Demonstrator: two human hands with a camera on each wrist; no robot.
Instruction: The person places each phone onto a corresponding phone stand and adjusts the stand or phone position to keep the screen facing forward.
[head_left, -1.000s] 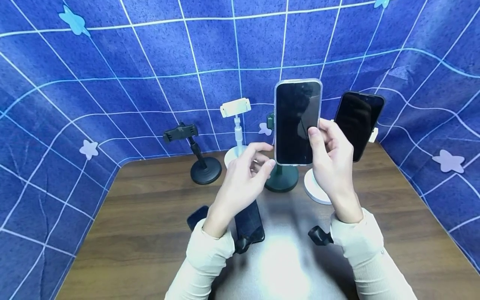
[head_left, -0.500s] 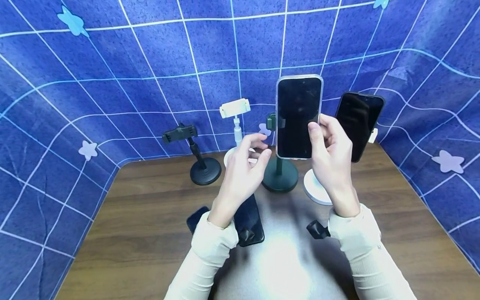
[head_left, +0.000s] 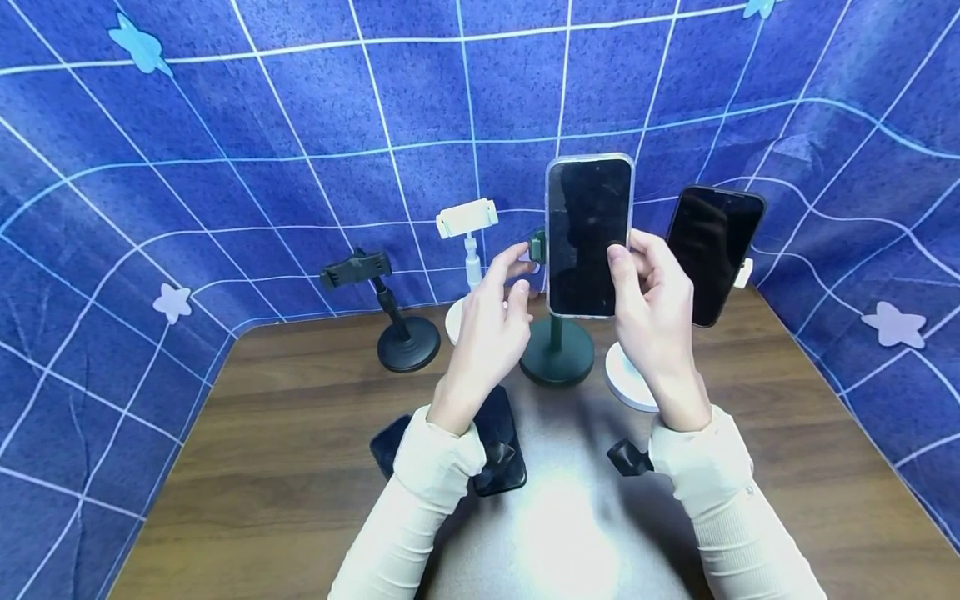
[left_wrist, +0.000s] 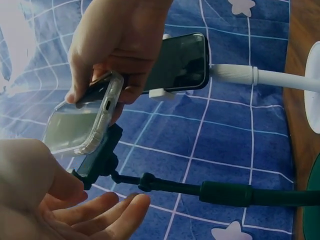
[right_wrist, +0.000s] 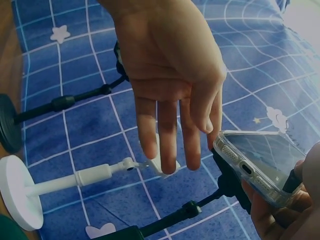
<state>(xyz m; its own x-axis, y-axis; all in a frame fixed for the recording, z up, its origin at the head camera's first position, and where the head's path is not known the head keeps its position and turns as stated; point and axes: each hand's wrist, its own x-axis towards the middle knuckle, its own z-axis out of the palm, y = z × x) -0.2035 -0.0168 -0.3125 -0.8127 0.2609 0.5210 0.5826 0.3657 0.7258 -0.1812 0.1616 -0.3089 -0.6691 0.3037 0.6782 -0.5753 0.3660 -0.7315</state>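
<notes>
a blue cloth [head_left: 300, 100] with pale lines and stars fills the back and both sides. below it is a brown wooden table [head_left: 285, 483], with a bright glare near the front. two cream sleeves [head_left: 727, 517] reach in over it. four stands are there: a green stand [head_left: 557, 354] in the middle, a white stand [head_left: 628, 379] to its right, a second white stand [head_left: 467, 219] to its left, and a black stand [head_left: 405, 346] farthest left.

the right hand [head_left: 656, 312] pinches a phone in a clear case [head_left: 587, 237], upright in front of the green stand; whether it sits in the clamp i cannot tell. the left hand [head_left: 489, 329] is spread loosely, index fingertip at the green clamp [head_left: 537, 247]. a black phone [head_left: 716, 250] leans on the right-hand white stand. a dark phone [head_left: 501, 417] and a smaller one [head_left: 388, 442] lie on the table, partly covered by the left arm.
</notes>
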